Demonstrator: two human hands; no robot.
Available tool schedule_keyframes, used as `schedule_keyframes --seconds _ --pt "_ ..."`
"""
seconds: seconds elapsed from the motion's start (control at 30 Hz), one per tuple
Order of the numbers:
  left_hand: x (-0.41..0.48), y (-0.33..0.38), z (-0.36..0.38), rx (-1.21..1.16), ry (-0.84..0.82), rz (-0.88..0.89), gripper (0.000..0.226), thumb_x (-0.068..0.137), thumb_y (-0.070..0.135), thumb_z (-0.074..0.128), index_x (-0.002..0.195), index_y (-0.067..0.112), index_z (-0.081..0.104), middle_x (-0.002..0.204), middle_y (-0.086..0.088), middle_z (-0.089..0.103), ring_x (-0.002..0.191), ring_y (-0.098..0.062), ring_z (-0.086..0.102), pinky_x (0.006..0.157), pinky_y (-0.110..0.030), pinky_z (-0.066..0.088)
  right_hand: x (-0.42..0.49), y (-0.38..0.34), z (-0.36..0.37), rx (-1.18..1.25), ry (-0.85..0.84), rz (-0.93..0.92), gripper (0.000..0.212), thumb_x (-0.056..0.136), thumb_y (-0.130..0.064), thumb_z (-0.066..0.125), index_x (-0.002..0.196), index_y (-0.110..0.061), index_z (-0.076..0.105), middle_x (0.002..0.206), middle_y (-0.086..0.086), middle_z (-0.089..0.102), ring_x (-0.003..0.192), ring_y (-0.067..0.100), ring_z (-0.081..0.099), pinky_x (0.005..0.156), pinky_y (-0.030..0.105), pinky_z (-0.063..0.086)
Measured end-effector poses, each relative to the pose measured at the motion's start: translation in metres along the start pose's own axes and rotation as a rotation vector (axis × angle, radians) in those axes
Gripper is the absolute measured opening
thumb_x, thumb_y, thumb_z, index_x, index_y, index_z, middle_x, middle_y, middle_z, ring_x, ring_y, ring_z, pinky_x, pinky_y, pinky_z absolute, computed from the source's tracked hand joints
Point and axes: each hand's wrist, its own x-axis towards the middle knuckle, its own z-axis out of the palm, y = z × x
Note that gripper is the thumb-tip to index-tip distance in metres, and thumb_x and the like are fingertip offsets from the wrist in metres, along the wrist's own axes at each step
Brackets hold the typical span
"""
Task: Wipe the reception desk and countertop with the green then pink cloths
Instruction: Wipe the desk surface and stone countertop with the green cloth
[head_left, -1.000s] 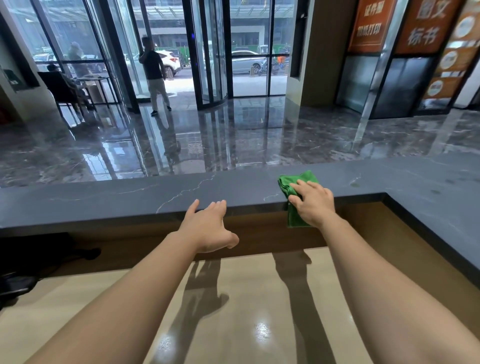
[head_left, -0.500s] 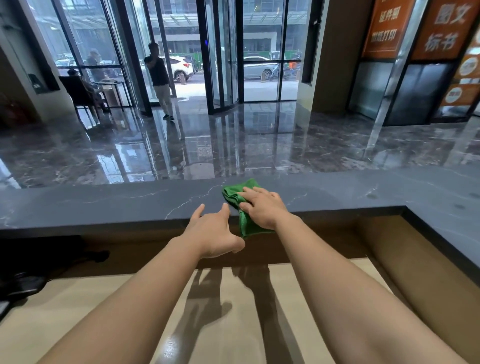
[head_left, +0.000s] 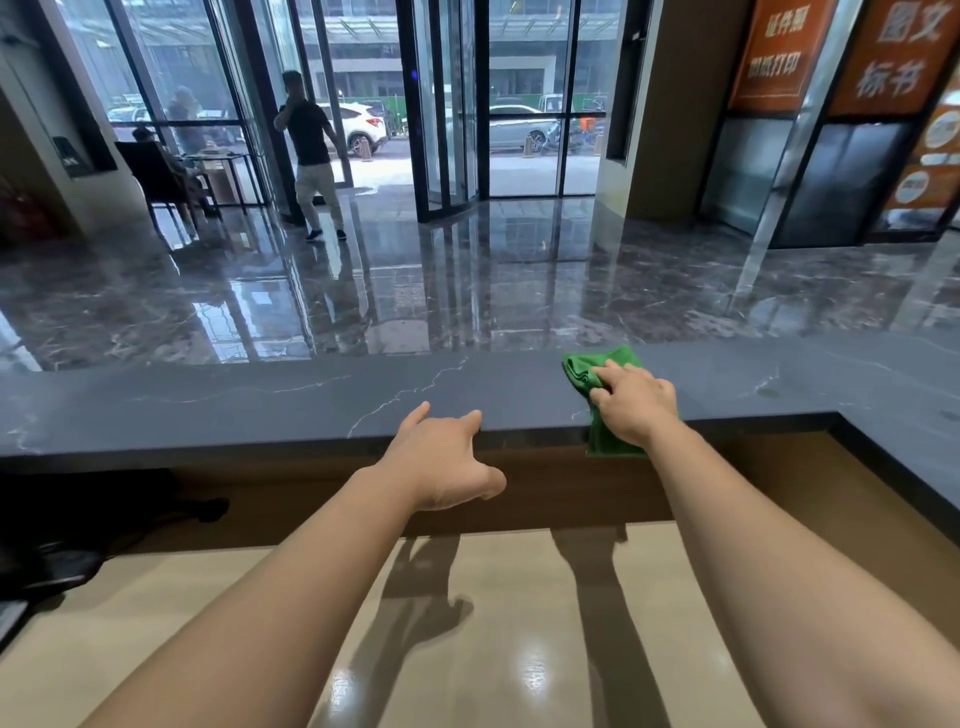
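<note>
Head view showed both bare forearms stretched forward over a pale lower desk (head_left: 519, 649) toward the dark stone counter (head_left: 260, 410). The left arm ran in from 7 o'clock to 12 o'clock. Its left hand (head_left: 441, 462) was palm-down and relaxed, fingers nearly straight, thumb splayed toward 3 o'clock, holding nothing. The fingertips reached the counter's near edge; whether they touched it could not be told.

The right arm came in from 5 o'clock, with its wrist over the same edge at 1 o'clock. The right hand (head_left: 631, 405) lay palm-down on the cloth (head_left: 587, 371), fingers spread and only slightly bent, pressing it to the stone; the thumb was hidden. The green cloth sat bunched on the counter at 1 o'clock, its near part hanging over the edge below the wrist.

At 11 o'clock, far across the glossy floor (head_left: 467, 291), a person (head_left: 311, 156) stood by the glass doors.
</note>
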Motion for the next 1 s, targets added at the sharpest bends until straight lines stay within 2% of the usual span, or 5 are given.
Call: schedule_keyframes --seconds 0.37,0.57,0.7,0.83,1.0 --pt "0.005 -0.013 -0.001 0.036 0.021 0.069 0.092 0.061 0.05 0.046 0.148 0.022 0.033 0.121 -0.001 0.065 0.119 -0.01 0.052 0.119 -0.033 -0.005 0.045 -0.107 0.034 0.011 -0.112 -0.326 0.047 0.103 -0.029 0.035 0.15 -0.034 0.031 0.161 -0.007 0.018 0.148 0.015 0.015 0.116 0.038 0.009" --pt "0.011 -0.001 -0.007 0.159 0.004 0.031 0.087 0.067 0.067 0.03 0.141 0.023 0.044 0.118 0.002 0.066 0.12 -0.011 0.051 0.12 -0.038 0.0 0.069 -0.101 0.035 0.005 -0.144 -0.395 0.047 0.104 -0.034 0.032 0.151 -0.032 0.029 0.161 -0.007 0.018 0.149 0.016 0.013 0.116 0.04 0.01" --pt "0.015 0.018 -0.01 0.303 -0.029 -0.025 0.093 0.078 0.084 0.015 0.136 0.021 0.05 0.109 0.0 0.068 0.122 -0.014 0.052 0.119 -0.042 -0.001 0.074 -0.074 0.026 -0.031 -0.088 -0.324 0.047 0.105 -0.034 0.031 0.151 -0.028 0.03 0.16 -0.003 0.022 0.148 0.018 0.016 0.115 0.041 0.016" --pt "0.018 0.023 -0.012 0.293 -0.025 -0.048 0.114 0.064 0.088 -0.003 0.135 0.019 0.053 0.116 0.001 0.067 0.124 -0.014 0.051 0.119 -0.044 -0.002 0.08 -0.012 0.009 -0.078 -0.014 -0.157 0.041 0.103 -0.034 0.032 0.141 -0.021 0.042 0.15 0.004 0.037 0.14 0.023 0.03 0.108 0.042 0.027" --pt "0.017 0.014 -0.009 0.215 -0.032 -0.041 0.124 0.057 0.094 -0.009 0.141 0.02 0.047 0.127 0.002 0.063 0.129 -0.013 0.047 0.119 -0.045 -0.006 0.075 0.067 -0.015 -0.103 0.019 0.065 0.044 0.105 -0.034 0.028 0.144 -0.017 0.037 0.156 0.005 0.029 0.143 0.025 0.026 0.109 0.043 0.027"
